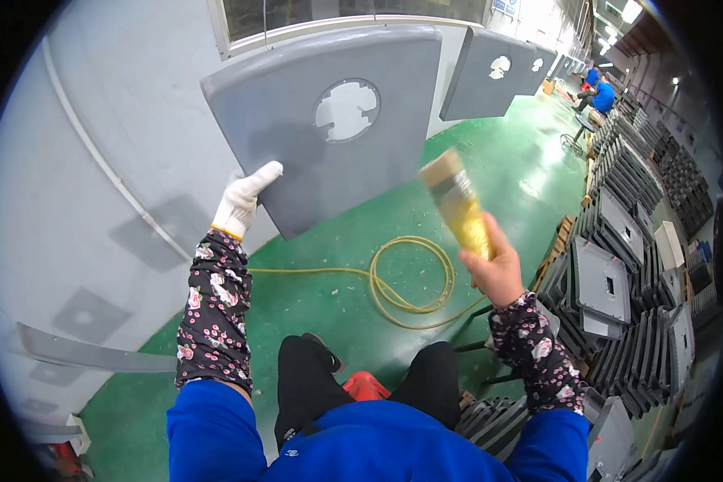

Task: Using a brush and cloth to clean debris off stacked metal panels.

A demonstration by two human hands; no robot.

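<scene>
A green workshop floor (490, 185) runs beside a pale grey wall (96, 161), a yellow hose (410, 277) coiled on it. Stacks of grey panels (618, 281) crowd the right. The gloved left hand (245, 201) grips a hanging grey panel (329, 128) by its lower edge; the bare right hand (494, 269) clasps a blurred brush (456, 205), just beside the panel.

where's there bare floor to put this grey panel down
Bare green floor lies between the hanging grey panel in the gloved left hand and the stacked panels on the right. The coiled yellow hose takes the middle. The right side is crowded. The right hand holds a brush.
</scene>
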